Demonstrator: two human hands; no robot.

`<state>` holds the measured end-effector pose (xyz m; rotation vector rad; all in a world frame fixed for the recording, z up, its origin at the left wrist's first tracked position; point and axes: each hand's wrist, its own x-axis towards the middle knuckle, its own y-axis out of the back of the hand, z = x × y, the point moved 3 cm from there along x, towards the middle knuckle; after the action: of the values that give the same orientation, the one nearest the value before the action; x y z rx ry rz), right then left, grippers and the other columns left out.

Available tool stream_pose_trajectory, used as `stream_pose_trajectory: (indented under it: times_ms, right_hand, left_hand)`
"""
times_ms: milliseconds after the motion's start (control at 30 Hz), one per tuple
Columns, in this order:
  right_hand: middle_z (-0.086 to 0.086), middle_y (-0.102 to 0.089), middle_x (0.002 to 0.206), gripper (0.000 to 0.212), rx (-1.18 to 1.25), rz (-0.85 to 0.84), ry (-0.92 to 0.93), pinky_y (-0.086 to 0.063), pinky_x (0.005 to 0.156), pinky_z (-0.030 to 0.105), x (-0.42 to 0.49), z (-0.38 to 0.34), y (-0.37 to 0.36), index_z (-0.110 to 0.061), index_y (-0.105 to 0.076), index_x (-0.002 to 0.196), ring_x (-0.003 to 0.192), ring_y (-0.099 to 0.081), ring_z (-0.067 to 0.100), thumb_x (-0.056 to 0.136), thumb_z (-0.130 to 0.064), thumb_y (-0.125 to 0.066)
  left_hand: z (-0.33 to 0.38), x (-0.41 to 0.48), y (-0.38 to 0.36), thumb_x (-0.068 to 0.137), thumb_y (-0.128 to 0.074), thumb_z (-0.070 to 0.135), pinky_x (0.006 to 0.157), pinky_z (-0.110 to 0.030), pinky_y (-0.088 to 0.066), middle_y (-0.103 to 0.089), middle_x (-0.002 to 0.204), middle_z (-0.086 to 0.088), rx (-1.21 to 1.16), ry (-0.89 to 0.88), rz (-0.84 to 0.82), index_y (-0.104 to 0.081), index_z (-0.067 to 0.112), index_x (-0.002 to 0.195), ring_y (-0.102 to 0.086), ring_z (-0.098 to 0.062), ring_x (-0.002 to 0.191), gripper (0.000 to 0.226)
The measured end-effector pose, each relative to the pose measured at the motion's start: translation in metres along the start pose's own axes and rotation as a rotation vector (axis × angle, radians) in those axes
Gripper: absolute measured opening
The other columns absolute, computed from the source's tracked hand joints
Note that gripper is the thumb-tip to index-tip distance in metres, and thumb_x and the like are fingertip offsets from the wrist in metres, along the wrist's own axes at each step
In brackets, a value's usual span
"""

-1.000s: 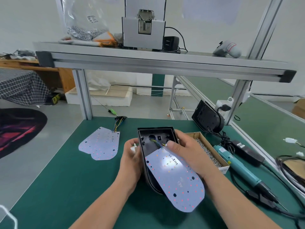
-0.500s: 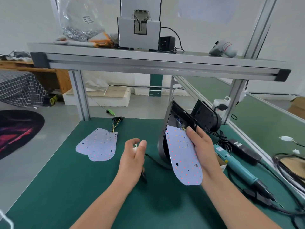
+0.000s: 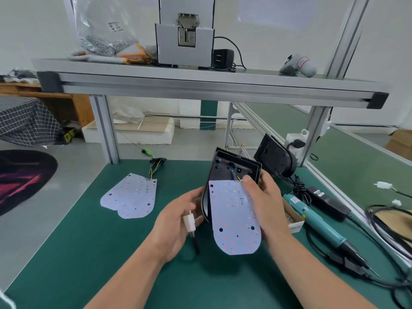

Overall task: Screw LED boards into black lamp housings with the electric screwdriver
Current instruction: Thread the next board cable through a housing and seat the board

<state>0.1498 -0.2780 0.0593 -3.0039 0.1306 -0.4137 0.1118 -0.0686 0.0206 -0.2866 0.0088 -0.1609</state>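
Right hand (image 3: 265, 204) is gripping the newly raised black lamp housing (image 3: 220, 166); left hand (image 3: 176, 221), at nine o'clock, is holding its white connector (image 3: 189, 223). Screwing is not yet starting.

LED board (image 3: 234, 217): pale lilac-white, dotted with red and amber points and a few black holes. Lamp housing (image 3: 223, 163): black, with blue and yellow wires. Spare LED boards (image 3: 129, 197): same pale ground with red dots; leads (image 3: 153, 169) blue, yellow and black. Connector (image 3: 189, 223): white, on a black cable. Second housing (image 3: 274, 156): black. Electric screwdriver (image 3: 318, 224): teal body, black nose. Screw box (image 3: 295, 226): tan cardboard. Mat (image 3: 89, 241): dark green. Shelf rail (image 3: 200, 85): silver with black end caps. Cloth (image 3: 24, 121): dark with a white grid check. Rug (image 3: 20, 177): black, streaked red and pink.
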Motion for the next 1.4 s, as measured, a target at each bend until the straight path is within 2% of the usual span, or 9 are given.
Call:
stream_pose_trajectory:
  times_ms: [167, 267, 367, 433, 667, 833, 1033, 1267, 1400]
  right_hand:
    - [-0.003, -0.071, 0.087, 0.007, 0.093, 0.061, -0.035, -0.052, 0.061, 0.019, 0.003, 0.002, 0.002, -0.018, -0.069, 0.098, 0.072, -0.066, 0.011, 0.104, -0.019, -0.064]
    - [0.000, -0.054, 0.071, 0.030, 0.244, 0.112, -0.102, -0.047, 0.052, 0.025, 0.007, 0.003, 0.010, -0.022, -0.053, 0.076, 0.058, -0.054, 0.018, 0.102, -0.022, -0.069]
    - [0.002, -0.052, 0.073, 0.030, 0.283, 0.096, -0.129, -0.047, 0.055, 0.028, 0.007, 0.003, 0.010, -0.022, -0.050, 0.079, 0.061, -0.053, 0.021, 0.101, -0.024, -0.071]
    - [0.002, -0.059, 0.077, 0.021, 0.277, 0.063, -0.120, -0.050, 0.059, 0.030, 0.004, 0.003, 0.005, -0.020, -0.059, 0.084, 0.065, -0.058, 0.020, 0.102, -0.024, -0.070]
    - [0.005, -0.068, 0.098, 0.011, 0.123, -0.023, -0.070, -0.051, 0.082, 0.034, -0.005, 0.005, -0.009, -0.010, -0.067, 0.109, 0.087, -0.064, 0.018, 0.106, -0.019, -0.062]
    - [-0.004, -0.068, 0.091, 0.006, -0.005, 0.041, -0.069, -0.050, 0.077, 0.032, -0.004, 0.010, -0.009, -0.020, -0.068, 0.104, 0.082, -0.064, 0.011, 0.105, -0.024, -0.063]
    - [-0.003, -0.065, 0.089, 0.014, 0.021, 0.121, -0.124, -0.051, 0.076, 0.031, 0.000, 0.018, -0.016, -0.015, -0.067, 0.110, 0.080, -0.061, 0.012, 0.104, -0.027, -0.065]
    - [0.005, -0.076, 0.125, 0.060, 0.062, -0.358, -0.211, -0.059, 0.092, 0.039, -0.001, 0.020, -0.019, -0.018, -0.059, 0.136, 0.116, -0.072, 0.026, 0.080, -0.020, -0.080]
    - [0.003, -0.079, 0.115, 0.050, 0.011, -0.303, -0.163, -0.059, 0.077, 0.026, -0.004, 0.025, -0.022, -0.015, -0.065, 0.127, 0.104, -0.076, 0.021, 0.080, -0.020, -0.081]
  left_hand:
    - [0.000, -0.004, -0.013, 0.093, -0.051, -0.005, 0.115, -0.040, -0.046, -0.067, 0.144, 0.001, 0.274, -0.092, -0.111, -0.051, 0.029, 0.154, -0.061, -0.018, 0.134, 0.069]
    - [-0.009, -0.006, -0.023, 0.107, -0.064, 0.023, 0.102, -0.030, -0.052, -0.074, 0.123, 0.012, 0.517, -0.125, -0.039, -0.049, 0.042, 0.149, -0.068, -0.008, 0.116, 0.049]
    - [-0.009, -0.006, -0.032, 0.096, -0.050, 0.046, 0.074, -0.034, -0.047, -0.066, 0.074, 0.011, 0.961, -0.244, 0.099, -0.053, 0.049, 0.087, -0.058, -0.012, 0.071, 0.010]
    - [-0.012, -0.003, -0.033, 0.088, -0.046, 0.035, 0.068, -0.038, -0.036, -0.040, 0.055, 0.008, 1.227, -0.357, 0.157, -0.031, 0.037, 0.066, -0.037, -0.024, 0.059, 0.027]
    - [-0.013, -0.002, -0.012, 0.099, -0.048, 0.029, 0.087, -0.029, -0.053, -0.077, 0.109, 0.019, 0.367, -0.114, 0.311, -0.070, 0.046, 0.111, -0.070, -0.003, 0.102, 0.030]
    - [-0.011, -0.004, -0.013, 0.102, -0.046, 0.065, 0.119, -0.035, -0.041, -0.059, 0.153, 0.010, 0.220, -0.246, 0.020, -0.050, 0.033, 0.154, -0.052, -0.010, 0.144, 0.061]
    - [-0.016, 0.000, -0.011, 0.085, -0.075, 0.030, 0.085, -0.024, -0.055, -0.076, 0.122, 0.010, 0.300, -0.164, 0.090, -0.061, 0.029, 0.136, -0.072, -0.013, 0.111, 0.053]
    - [-0.014, 0.001, -0.001, 0.094, -0.066, 0.058, 0.073, -0.015, -0.049, -0.075, 0.096, 0.018, 0.360, -0.131, 0.434, -0.068, 0.027, 0.110, -0.069, 0.001, 0.086, 0.035]
    - [-0.013, 0.000, -0.003, 0.097, -0.065, 0.063, 0.077, -0.014, -0.052, -0.075, 0.100, 0.019, 0.254, -0.140, 0.362, -0.063, 0.020, 0.116, -0.069, 0.003, 0.091, 0.047]
